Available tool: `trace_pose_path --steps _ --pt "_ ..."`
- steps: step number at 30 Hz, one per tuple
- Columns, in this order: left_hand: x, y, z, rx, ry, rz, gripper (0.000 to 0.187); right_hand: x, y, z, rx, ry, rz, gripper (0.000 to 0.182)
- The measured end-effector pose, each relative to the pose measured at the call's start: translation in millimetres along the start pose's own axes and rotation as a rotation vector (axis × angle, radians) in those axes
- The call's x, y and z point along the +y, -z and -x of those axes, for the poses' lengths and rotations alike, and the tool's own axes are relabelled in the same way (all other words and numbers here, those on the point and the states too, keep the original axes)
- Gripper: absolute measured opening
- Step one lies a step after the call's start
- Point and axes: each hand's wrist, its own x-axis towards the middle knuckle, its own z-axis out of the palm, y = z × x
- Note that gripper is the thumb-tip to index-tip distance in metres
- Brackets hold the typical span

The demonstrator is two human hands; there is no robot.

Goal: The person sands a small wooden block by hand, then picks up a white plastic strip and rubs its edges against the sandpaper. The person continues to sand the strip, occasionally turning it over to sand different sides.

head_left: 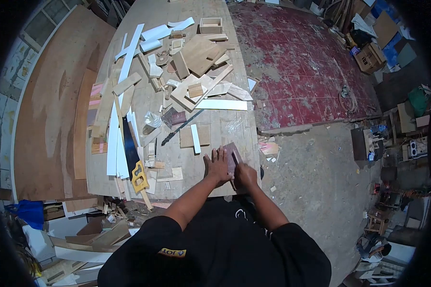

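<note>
My left hand [217, 167] lies flat with its fingers spread at the left edge of a brownish-purple sheet, which looks like sandpaper [230, 152], near the front edge of the workbench [230, 125]. My right hand [246, 175] is closed around a narrow wooden piece [236, 156] whose far end shows over the sheet's right side. Its near end is hidden by the fingers. Just beyond my left hand, a white strip [195, 138] rests on a square wooden board [205, 133]. Farther off lies another folded reddish-brown sheet [178, 118].
A handsaw with a yellow handle [139, 177] lies at the left, beside long white strips [113, 153]. A dark pointed tool [175, 134] lies mid-bench. Wooden offcuts [198, 55] and a small open box [211, 26] crowd the far end. Concrete floor [311, 167] borders the right.
</note>
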Motion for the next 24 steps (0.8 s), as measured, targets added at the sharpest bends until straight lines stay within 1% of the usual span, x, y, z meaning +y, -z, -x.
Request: trace_pose_path --steps 1,3,4,5,7,9,11,14,16,18,20,22,24 --pt "0.8 2.8 0.4 -0.020 0.003 -0.006 0.125 4.7 -0.1 20.7 -0.053 -0.015 0.004 0.015" --pt "2.1 4.4 0.1 -0.040 0.008 -0.004 0.125 7.9 2.6 41.6 -0.091 -0.008 0.017 0.015" --pt "1.9 3.4 0.8 -0.030 0.003 0.007 0.125 7.7 2.5 47.1 -0.130 -0.005 0.022 0.015" --pt "0.7 3.2 1.0 -0.019 -0.001 0.015 0.125 5.8 -2.0 39.6 -0.122 0.004 0.055 0.015" --pt "1.3 2.8 -0.2 -0.016 0.006 -0.016 0.124 -3.0 -9.0 -4.0 -0.072 -0.005 0.019 0.015" --pt "1.4 0.8 0.2 -0.014 0.021 -0.041 0.122 -15.1 -19.8 -63.0 0.057 -0.029 0.006 0.016" --pt "0.5 0.1 -0.3 -0.008 0.028 -0.052 0.122 -29.4 -17.2 -97.2 0.087 -0.028 0.012 0.016" --pt "-0.7 1.7 5.1 0.028 0.001 -0.012 0.122 -29.9 -8.4 -78.3 0.108 -0.033 -0.002 0.016" --pt "-1.4 3.7 8.6 0.033 -0.007 -0.003 0.123 -3.1 -18.7 -31.9 0.037 0.017 0.014 0.015" --pt "-2.5 1.3 9.7 0.035 -0.020 0.010 0.124 3.6 -7.2 25.8 -0.009 -0.024 -0.001 0.015" --pt "-3.4 -0.8 9.2 0.081 -0.020 0.052 0.125 7.7 -4.3 55.0 -0.050 -0.058 0.011 0.016" --pt "-3.6 2.3 7.8 0.080 -0.018 0.063 0.126 5.3 -3.1 51.1 -0.081 -0.080 0.016 0.017" --pt "-3.4 5.2 9.4 0.015 -0.011 0.111 0.124 0.7 -9.1 23.4 -0.087 0.004 0.031 0.018"
